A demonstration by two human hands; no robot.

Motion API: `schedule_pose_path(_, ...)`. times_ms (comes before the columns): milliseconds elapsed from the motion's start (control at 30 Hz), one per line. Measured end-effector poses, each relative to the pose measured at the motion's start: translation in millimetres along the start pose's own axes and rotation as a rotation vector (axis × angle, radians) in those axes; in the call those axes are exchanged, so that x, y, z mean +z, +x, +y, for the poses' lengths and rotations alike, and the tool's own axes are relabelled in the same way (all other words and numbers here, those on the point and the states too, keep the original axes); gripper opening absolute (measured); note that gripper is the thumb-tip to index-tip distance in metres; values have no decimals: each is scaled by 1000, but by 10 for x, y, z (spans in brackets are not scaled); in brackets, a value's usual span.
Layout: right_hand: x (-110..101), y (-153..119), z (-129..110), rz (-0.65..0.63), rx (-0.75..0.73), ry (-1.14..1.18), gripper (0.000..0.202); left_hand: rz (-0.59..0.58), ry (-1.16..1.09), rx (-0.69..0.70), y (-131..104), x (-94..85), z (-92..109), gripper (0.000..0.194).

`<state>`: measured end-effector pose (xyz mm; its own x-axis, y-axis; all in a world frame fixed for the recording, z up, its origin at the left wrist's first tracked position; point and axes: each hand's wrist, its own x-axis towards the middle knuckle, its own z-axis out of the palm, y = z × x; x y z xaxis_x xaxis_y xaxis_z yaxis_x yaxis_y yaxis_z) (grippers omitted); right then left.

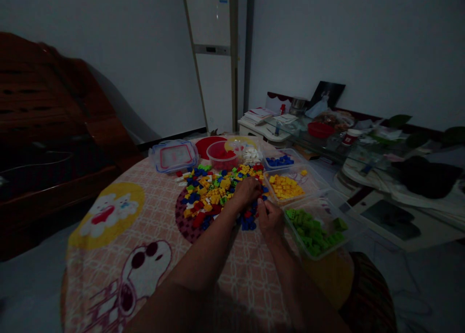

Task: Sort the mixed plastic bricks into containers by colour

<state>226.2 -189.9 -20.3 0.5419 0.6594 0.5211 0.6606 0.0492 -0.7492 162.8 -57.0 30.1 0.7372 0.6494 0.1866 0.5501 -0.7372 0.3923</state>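
Note:
A mixed pile of toy building bricks (210, 192) in red, yellow, blue, green and white lies on the cloth-covered table. Over the right side of this pile is my left hand (248, 191), its fingers curled down among the bricks. My right hand (271, 219) is just beside it, thumb and fingers pressed together at the pile's edge. The fingertips of both hands are close together, and whatever they hold is too dark and small to make out. Yellow bricks (286, 187) fill a clear tub right of my hands, and green bricks (314, 232) lie in a nearer one.
Blue bricks (279, 160) sit in a clear tub farther back. Red bricks (227, 155) are in a round pink bowl (221, 163), with white bricks (251, 155) beside it. A lidded plastic box (174, 157) stands back left. A cluttered glass-topped cabinet (327, 151) runs along the right.

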Motion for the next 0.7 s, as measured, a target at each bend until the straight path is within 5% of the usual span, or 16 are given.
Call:
schedule_pose_path(200, -26, 11, -24, -25, -9, 0, 48, 232, -487, -70, 77, -164, -286, 8)
schedule_pose_path(433, -22, -14, -21, -45, 38, 3, 49, 563, -1233, -300, 45, -418, -670, 31)
schedule_pose_path(567, -15, -13, -9, -47, 22, -6, 49, 724, -1377, -413, 37, -493, -818, 26)
schedule_pose_path(700, -5, -1, 2, -45, 16, -6, 50, 718, -1395, -424, 50, -516, -868, 36)
